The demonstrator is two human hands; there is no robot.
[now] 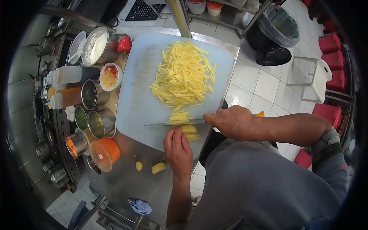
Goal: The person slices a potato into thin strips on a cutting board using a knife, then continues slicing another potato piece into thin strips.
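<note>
A pale cutting board (138,96) lies on a steel counter (126,180). A big pile of thin potato strips (184,74) covers its far part. My right hand (230,122) grips a long knife (174,123) whose blade lies across the board's near edge, just past a small stack of potato slices (190,132). My left hand (177,150) presses its fingertips on those slices, right behind the blade. A few freshly cut strips (179,116) lie on the far side of the blade.
Steel pots, sauce bottles (67,74), a bowl of flour (96,46), a small bowl (110,76) and an orange tub (105,152) line the counter's left side. Two potato pieces (158,167) and a blue cloth (140,206) lie near the counter's front. A bin (278,30) and red stools stand on the tiled floor.
</note>
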